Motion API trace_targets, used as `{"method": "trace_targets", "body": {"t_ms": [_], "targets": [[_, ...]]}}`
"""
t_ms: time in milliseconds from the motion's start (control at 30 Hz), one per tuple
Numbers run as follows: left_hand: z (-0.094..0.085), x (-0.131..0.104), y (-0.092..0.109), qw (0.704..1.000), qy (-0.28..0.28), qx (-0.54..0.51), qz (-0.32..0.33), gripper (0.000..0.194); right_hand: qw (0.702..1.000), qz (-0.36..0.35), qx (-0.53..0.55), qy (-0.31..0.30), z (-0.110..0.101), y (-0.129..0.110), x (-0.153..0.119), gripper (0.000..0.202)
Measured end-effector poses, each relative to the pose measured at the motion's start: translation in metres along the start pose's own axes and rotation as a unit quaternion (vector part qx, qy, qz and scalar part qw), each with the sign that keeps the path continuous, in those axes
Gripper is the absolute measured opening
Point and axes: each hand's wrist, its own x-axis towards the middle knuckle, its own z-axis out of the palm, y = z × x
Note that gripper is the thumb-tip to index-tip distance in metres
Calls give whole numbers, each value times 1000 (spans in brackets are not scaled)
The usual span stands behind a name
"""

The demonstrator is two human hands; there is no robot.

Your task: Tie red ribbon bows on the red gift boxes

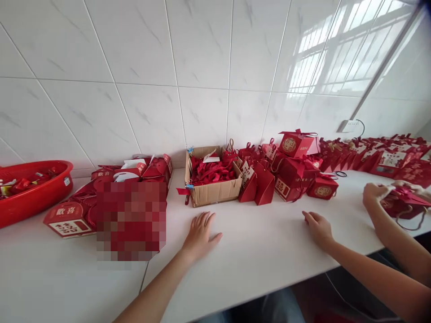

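My left hand (202, 235) lies palm down on the white table, fingers spread, holding nothing. It is just in front of a cardboard box (215, 190) full of red ribbons (213, 172). Farther right, my right hand (318, 229) rests on the tabletop with its fingers loosely curled together; no object shows in it. Nearest to that hand is a small red gift box (322, 186) with a gold round emblem. Behind and to its left stand a larger red gift box (292, 179) with a bow and upright red triangular boxes (264, 181).
At the right edge, another person's hands (377, 193) work on a red box (404, 202) with a cord handle. Many red boxes (387, 154) line the wall there. On the left are folded red boxes (72, 220), a blurred patch and a red basin (60, 179) of wrapped items.
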Motion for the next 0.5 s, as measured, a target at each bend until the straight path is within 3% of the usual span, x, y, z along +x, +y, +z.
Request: {"method": "trace_targets", "body": {"t_ms": [167, 267, 333, 400, 500], "targets": [[-2, -3, -3, 997, 33, -75, -3, 53, 999, -17, -31, -1, 7, 6, 7, 49], [-8, -1, -5, 961, 65, -265, -38, 42, 999, -16, -51, 0, 15, 10, 9, 59], [-15, 4, -8, 883, 72, -458, -76, 28, 997, -23, -78, -6, 21, 16, 10, 71], [-23, 8, -11, 777, 70, -618, -102, 15, 990, -37, -138, -18, 25, 25, 12, 76], [-29, 13, -18, 626, 32, -767, -134, 39, 979, -68, -184, -52, 30, 42, 18, 66]]}}
